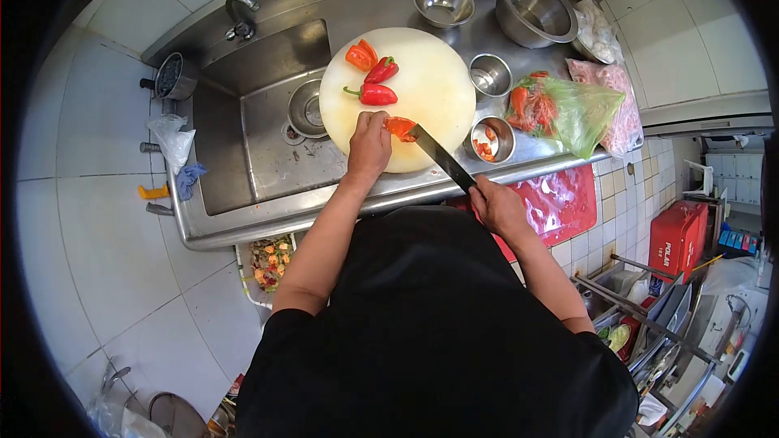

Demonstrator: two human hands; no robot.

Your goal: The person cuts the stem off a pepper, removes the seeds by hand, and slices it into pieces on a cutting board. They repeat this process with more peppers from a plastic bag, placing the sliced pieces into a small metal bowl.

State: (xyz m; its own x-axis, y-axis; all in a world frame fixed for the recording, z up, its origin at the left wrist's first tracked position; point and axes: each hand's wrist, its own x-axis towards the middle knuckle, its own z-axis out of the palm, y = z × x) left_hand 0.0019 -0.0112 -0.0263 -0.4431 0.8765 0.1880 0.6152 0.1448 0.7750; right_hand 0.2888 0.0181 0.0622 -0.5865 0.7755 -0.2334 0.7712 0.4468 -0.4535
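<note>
On the round white cutting board [434, 73] a cut piece of red pepper [399, 128] lies near the front edge. My left hand [370, 146] presses on its left side with fingers bent. A knife [441, 156] is gripped by its handle in my right hand [499, 209]; its blade tip reaches the right end of the piece. Two whole red peppers [376, 95] and an opened pepper half [362, 55] lie further back on the board. Just right of the board, a small steel bowl [506, 139] holds several cut pepper pieces.
Left of the board is a steel sink [223, 154] with a bowl [307, 109] and a tap [242, 20]. Steel bowls [444, 5] and a pot [535, 10] stand behind. At right lies a green plastic bag [580, 113] with red peppers. Below hangs a scrap bin [272, 264].
</note>
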